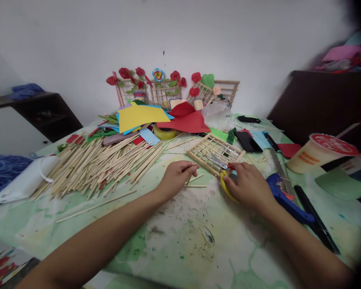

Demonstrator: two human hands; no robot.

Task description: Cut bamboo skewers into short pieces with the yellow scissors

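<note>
My left hand is closed in a pinch around a short wooden stick, mostly hidden by the fingers. Two more short stick pieces lie on the table just beside it. My right hand is closed on yellow-handled scissors. Their metal blades point left and away from me, over the near edge of a wooden stick lattice. Something small and red shows at the right fingertips; I cannot make out what it is.
Many loose wooden sticks are heaped at left, near a white glue bottle. Coloured paper and paper-flower lattices stand behind. At right are a phone, a blue glue gun, a black-handled knife and a drink cup.
</note>
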